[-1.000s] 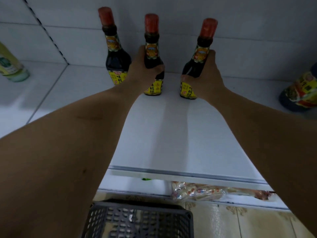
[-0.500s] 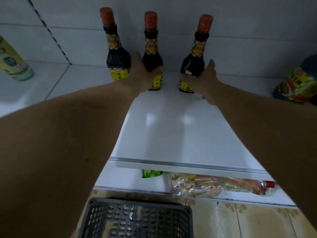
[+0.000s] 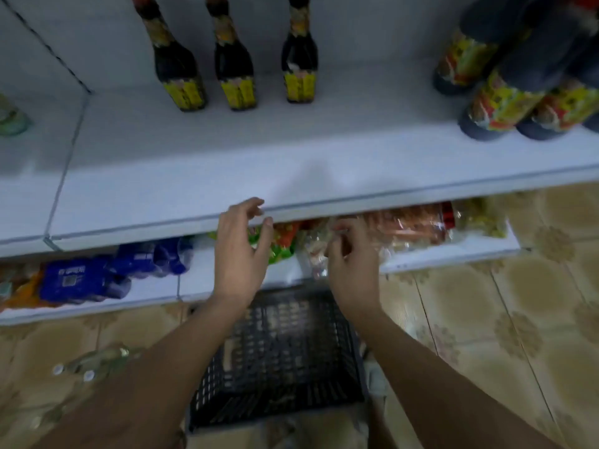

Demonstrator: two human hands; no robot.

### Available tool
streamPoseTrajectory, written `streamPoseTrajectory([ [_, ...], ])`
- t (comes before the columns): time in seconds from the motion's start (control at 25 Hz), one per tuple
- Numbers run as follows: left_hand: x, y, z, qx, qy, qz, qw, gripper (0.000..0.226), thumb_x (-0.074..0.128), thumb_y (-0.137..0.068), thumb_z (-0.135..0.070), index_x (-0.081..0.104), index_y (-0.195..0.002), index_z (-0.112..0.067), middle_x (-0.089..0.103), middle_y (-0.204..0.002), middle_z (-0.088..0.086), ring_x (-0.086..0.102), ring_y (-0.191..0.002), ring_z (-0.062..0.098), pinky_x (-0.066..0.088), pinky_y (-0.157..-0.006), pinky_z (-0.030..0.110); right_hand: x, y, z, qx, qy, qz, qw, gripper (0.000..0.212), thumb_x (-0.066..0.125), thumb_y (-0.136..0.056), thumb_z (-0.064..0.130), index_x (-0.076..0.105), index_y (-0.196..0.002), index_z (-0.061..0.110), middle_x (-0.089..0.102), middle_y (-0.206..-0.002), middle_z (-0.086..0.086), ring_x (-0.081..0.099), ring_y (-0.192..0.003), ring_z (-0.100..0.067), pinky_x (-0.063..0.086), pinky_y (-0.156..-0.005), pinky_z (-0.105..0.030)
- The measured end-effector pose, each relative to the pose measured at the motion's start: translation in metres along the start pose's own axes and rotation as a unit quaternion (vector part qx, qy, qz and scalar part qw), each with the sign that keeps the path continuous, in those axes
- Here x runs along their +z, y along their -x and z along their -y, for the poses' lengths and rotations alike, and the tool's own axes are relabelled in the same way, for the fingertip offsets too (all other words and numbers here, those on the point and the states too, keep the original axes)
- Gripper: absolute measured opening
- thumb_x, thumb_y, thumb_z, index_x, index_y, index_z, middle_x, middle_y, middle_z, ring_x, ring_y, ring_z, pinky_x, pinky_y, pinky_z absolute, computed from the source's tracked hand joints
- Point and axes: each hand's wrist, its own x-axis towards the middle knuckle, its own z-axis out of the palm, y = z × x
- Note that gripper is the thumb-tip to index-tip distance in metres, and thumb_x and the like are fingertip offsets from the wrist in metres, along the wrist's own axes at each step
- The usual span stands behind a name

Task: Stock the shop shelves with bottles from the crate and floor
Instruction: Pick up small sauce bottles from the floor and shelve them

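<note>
Three dark sauce bottles with yellow labels stand in a row at the back of the white shelf point(image 3: 201, 176): the left bottle point(image 3: 176, 68), the middle bottle point(image 3: 234, 68), the right bottle point(image 3: 299, 64). My left hand point(image 3: 238, 254) hovers in front of the shelf's front edge, fingers apart and empty. Beside it, my right hand point(image 3: 351, 264) has its fingers loosely curled and holds nothing. Below both hands sits the black plastic crate point(image 3: 278, 358) on the floor; its inside looks bare. Clear bottles with pale caps point(image 3: 87, 364) lie on the floor at the left.
Larger dark bottles with colourful labels point(image 3: 499, 92) crowd the shelf's right end. A pale green bottle point(image 3: 9, 118) stands at far left. The lower shelf holds blue packs point(image 3: 81, 280) and wrapped snack bags point(image 3: 408, 228). Beige patterned floor tiles point(image 3: 518, 319) spread to the right.
Both hands let go of the middle and right bottles and drew back from the shelf's rear to its front edge. The view tilted down, showing the crate and floor.
</note>
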Motion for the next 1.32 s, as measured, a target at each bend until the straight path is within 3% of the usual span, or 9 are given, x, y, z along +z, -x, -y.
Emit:
streamPoseTrajectory([
  [0.16, 0.051, 0.078, -0.007, -0.025, 0.030, 0.166, 0.985, 0.019, 0.055, -0.097, -0.021, 0.055, -0.116, -0.021, 0.060, -0.102, -0.006, 0.056, -0.096, 0.013, 0.050, -0.082, 0.036, -0.029, 0.056, -0.052, 0.074, 0.004, 0.000, 0.997, 0.015, 0.048, -0.096, 0.010, 0.058, -0.099, 0.021, 0.062, -0.077, 0.001, 0.059, -0.070, -0.019, 0.049, -0.067, -0.039],
  [0.28, 0.095, 0.123, -0.020, -0.087, 0.045, 0.320, 0.942, 0.015, 0.059, -0.094, -0.021, 0.054, -0.108, -0.027, 0.061, -0.091, -0.007, 0.061, -0.086, 0.012, 0.051, -0.078, 0.032, -0.061, 0.089, -0.093, 0.127, 0.039, 0.017, 0.991, 0.012, 0.049, -0.096, 0.011, 0.058, -0.100, 0.017, 0.066, -0.085, -0.004, 0.063, -0.079, -0.025, 0.051, -0.070, -0.040],
  [0.4, 0.149, 0.165, -0.036, -0.120, 0.025, 0.405, 0.906, 0.015, 0.060, -0.093, -0.018, 0.056, -0.107, -0.022, 0.059, -0.088, -0.004, 0.057, -0.082, 0.011, 0.047, -0.080, 0.028, -0.103, 0.121, -0.143, 0.224, 0.070, -0.001, 0.972, 0.012, 0.047, -0.095, 0.013, 0.056, -0.103, 0.016, 0.068, -0.086, -0.011, 0.063, -0.078, -0.033, 0.052, -0.067, -0.044],
  [0.56, 0.214, 0.223, -0.055, -0.133, -0.025, 0.525, 0.840, 0.014, 0.061, -0.091, -0.015, 0.055, -0.104, -0.017, 0.053, -0.080, -0.004, 0.060, -0.086, 0.027, 0.049, -0.082, 0.038, -0.158, 0.177, -0.225, 0.413, 0.054, 0.054, 0.907, 0.007, 0.049, -0.094, 0.018, 0.054, -0.097, 0.013, 0.070, -0.097, -0.017, 0.066, -0.089, -0.036, 0.055, -0.079, -0.045],
  [0.64, 0.242, 0.250, -0.066, -0.129, -0.059, 0.580, 0.802, 0.014, 0.061, -0.093, -0.019, 0.053, -0.104, -0.020, 0.052, -0.084, -0.006, 0.060, -0.091, 0.028, 0.050, -0.083, 0.040, -0.185, 0.208, -0.267, 0.497, 0.036, 0.111, 0.860, 0.008, 0.051, -0.093, 0.017, 0.054, -0.091, 0.010, 0.070, -0.097, -0.020, 0.067, -0.084, -0.034, 0.055, -0.074, -0.043],
  [0.8, 0.297, 0.308, -0.080, -0.141, -0.098, 0.617, 0.768, 0.012, 0.060, -0.095, -0.021, 0.054, -0.105, -0.018, 0.051, -0.088, -0.005, 0.055, -0.085, 0.021, 0.045, -0.074, 0.032, -0.238, 0.250, -0.337, 0.545, 0.074, 0.169, 0.818, 0.011, 0.055, -0.094, 0.014, 0.054, -0.090, 0.003, 0.061, -0.089, -0.020, 0.058, -0.077, -0.028, 0.046, -0.067, -0.038],
  [0.96, 0.352, 0.363, -0.068, -0.128, -0.152, 0.647, 0.737, 0.018, 0.061, -0.093, -0.021, 0.055, -0.109, -0.016, 0.058, -0.096, 0.003, 0.058, -0.085, 0.023, 0.046, -0.068, 0.032, -0.268, 0.274, -0.408, 0.516, 0.176, 0.152, 0.825, 0.043, 0.064, -0.090, 0.020, 0.047, -0.127, 0.005, 0.059, -0.115, -0.015, 0.059, -0.104, -0.034, 0.046, -0.076, -0.036],
  [1.08, 0.403, 0.385, -0.057, -0.146, -0.144, 0.611, 0.765, 0.033, 0.063, -0.091, -0.019, 0.050, -0.120, -0.014, 0.058, -0.108, 0.007, 0.058, -0.095, 0.028, 0.046, -0.073, 0.031, -0.273, 0.284, -0.455, 0.462, 0.248, 0.179, 0.833, 0.057, 0.070, -0.085, 0.022, 0.040, -0.132, 0.012, 0.055, -0.127, -0.016, 0.054, -0.113, -0.037, 0.050, -0.087, -0.045],
  [1.32, 0.484, 0.399, -0.028, -0.116, -0.127, 0.538, 0.825, 0.072, 0.073, -0.084, -0.015, 0.035, -0.145, -0.019, 0.043, -0.145, 0.010, 0.047, -0.129, 0.029, 0.042, -0.103, 0.039, -0.261, 0.278, -0.516, 0.372, 0.356, 0.266, 0.815, 0.059, 0.064, -0.090, 0.011, 0.032, -0.140, 0.017, 0.047, -0.129, -0.023, 0.048, -0.118, -0.040, 0.042, -0.076, -0.042],
])
